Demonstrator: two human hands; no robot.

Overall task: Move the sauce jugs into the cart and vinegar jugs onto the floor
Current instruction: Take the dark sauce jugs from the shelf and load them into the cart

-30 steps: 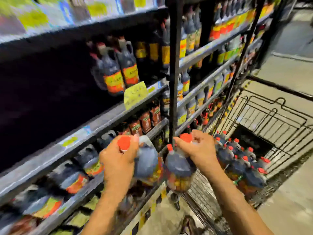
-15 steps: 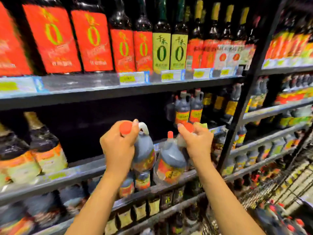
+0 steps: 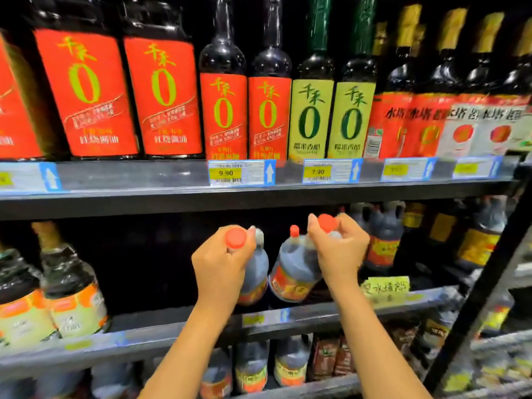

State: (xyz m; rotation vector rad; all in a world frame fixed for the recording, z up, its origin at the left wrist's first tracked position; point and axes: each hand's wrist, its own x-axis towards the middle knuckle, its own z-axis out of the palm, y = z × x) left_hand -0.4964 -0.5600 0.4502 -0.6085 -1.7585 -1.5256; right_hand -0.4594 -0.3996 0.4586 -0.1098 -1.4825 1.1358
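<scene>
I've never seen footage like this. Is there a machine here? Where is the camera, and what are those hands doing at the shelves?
There is no machine here. These are a person's two bare arms, filmed by one wide-angle camera worn on the head, so the arms enter from the bottom edge. This is the only view.

Ahead is a shop rack. Its upper shelf carries tall bottles with red or green labels, and price tags sit on its edge.

The left hand grips a dark jug by the neck, under a red cap. The right hand grips a second jug the same way. Both jugs are in front of the middle shelf, where other jugs stand.
</scene>
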